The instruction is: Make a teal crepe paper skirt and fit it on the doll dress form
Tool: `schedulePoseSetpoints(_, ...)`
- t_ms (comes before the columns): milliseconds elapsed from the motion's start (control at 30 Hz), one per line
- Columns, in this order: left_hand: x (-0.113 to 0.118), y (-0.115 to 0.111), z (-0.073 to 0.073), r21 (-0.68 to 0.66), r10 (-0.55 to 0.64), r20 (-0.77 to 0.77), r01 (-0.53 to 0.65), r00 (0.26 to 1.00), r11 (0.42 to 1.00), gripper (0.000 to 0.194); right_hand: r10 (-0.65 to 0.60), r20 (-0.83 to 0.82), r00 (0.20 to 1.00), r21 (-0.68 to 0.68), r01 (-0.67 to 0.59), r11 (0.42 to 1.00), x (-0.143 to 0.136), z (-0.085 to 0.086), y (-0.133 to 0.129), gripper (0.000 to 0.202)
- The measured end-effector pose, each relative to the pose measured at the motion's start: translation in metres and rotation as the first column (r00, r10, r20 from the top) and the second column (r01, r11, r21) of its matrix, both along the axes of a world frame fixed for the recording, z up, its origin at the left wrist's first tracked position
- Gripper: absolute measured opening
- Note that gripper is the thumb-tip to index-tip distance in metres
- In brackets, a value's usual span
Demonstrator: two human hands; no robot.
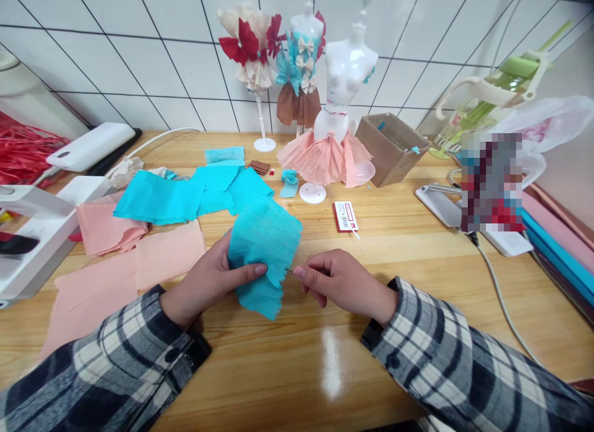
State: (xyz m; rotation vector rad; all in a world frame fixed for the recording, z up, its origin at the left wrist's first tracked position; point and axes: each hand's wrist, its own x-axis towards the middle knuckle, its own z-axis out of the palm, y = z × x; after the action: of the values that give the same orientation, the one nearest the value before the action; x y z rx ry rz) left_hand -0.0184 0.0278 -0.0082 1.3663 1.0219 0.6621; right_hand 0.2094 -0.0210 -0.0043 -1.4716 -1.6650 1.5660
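Note:
My left hand (211, 277) grips a piece of turquoise crepe paper (265, 240), the thumb pressed on its front. The sheet hangs in front of me over the table, and its right edge is ragged. Just right of that edge, my right hand (341, 280) is closed in a pinch. A thin, needle-like thing shows between its fingertips and the paper, too small to make out fully. Behind the held sheet lie more turquoise crepe pieces (162, 197). Pink crepe pieces (169, 252) lie to the left.
Three small dress-form mannequins stand at the back; the nearest mannequin (343, 79) wears a pink skirt. Beside it are a cardboard box (392, 150) and a small red-and-white packet (344, 216). A phone stand (436, 206) is at right, a white sewing-machine-like device (41, 246) at left.

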Motion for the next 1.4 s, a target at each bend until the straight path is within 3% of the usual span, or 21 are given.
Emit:
schedulePoseSetpoints(333,0.0032,-0.0036,-0.0014,-0.016,0.114,0.027,-0.114,0.993,0.993,0.054,-0.043,0.0,0.999,0.042,0.043,0.998,-0.002,-0.0022,-0.0012,0.048)
schedulePoseSetpoints(1400,0.0045,-0.0039,0.0005,0.004,0.119,-0.018,-0.119,0.993,0.993,0.062,-0.084,-0.026,0.996,0.004,0.084,0.996,-0.0043,-0.0013,0.0003,0.046)
